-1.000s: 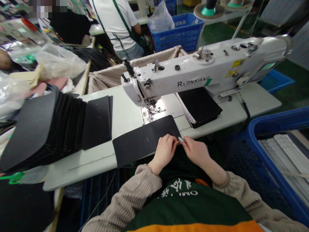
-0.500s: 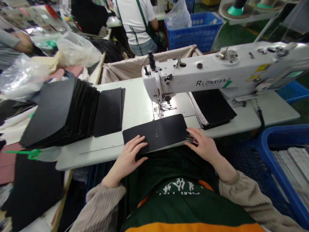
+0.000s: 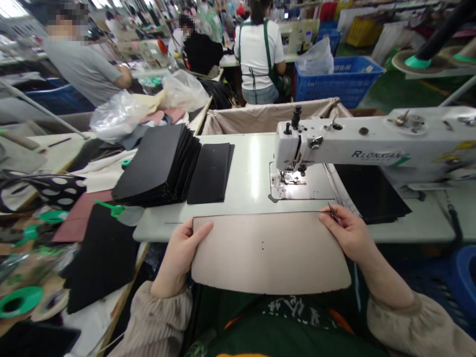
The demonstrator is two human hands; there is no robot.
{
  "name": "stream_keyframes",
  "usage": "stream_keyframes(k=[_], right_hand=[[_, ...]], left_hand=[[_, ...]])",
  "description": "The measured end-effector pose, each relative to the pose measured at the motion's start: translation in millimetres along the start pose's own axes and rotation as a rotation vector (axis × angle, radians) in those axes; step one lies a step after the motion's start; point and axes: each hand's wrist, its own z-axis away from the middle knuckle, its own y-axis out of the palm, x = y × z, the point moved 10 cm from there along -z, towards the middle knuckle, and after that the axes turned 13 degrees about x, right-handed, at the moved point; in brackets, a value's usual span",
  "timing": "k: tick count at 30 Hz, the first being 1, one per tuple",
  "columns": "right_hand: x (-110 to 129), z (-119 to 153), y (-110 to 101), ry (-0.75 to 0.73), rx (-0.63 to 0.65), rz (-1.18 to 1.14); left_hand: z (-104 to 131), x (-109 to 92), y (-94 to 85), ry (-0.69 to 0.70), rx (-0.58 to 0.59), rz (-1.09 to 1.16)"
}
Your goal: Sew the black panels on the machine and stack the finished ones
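A flat panel (image 3: 269,263) with its beige side showing and two small dark dots near its middle is held up at the table's front edge. My left hand (image 3: 186,248) pinches its upper left corner, thumb on the beige face. At the upper right corner my right hand (image 3: 345,230) grips the panel and also has small metal snips (image 3: 335,215) between its fingers. Beyond the panel is the lit needle area of a white sewing machine (image 3: 334,144). A thin pile of black panels (image 3: 210,173) lies left of the machine, beside a tall black stack (image 3: 156,163).
More black panels (image 3: 372,191) with white edges lie under the machine arm. A cloth-lined bin (image 3: 245,121) stands behind the table (image 3: 245,163). Blue crates (image 3: 334,79) are at the back and lower right. A side bench at left holds plastic bags and scraps. Other people work behind.
The panel has come off the table and now shows its beige side instead of black. Both hands have closed on its corners. The view has tilted up and turned left.
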Motion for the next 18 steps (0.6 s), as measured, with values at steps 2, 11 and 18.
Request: stream_keyframes(k=[2,11,18], right_hand=[[3.8,-1.7,1.0,-0.005,-0.002,0.004],[3.6,-9.0,11.8,-0.001,-0.001,0.014],[20.4,-3.3,-4.3,-0.096,-0.094,0.231]], left_hand=[[-0.4,1.0,0.4,-0.023,0.016,0.091],[-4.0,-28.0,-2.4,0.0,0.067,0.002],[42.4,-160.4,-76.5,0.402,-0.441,-0.565]])
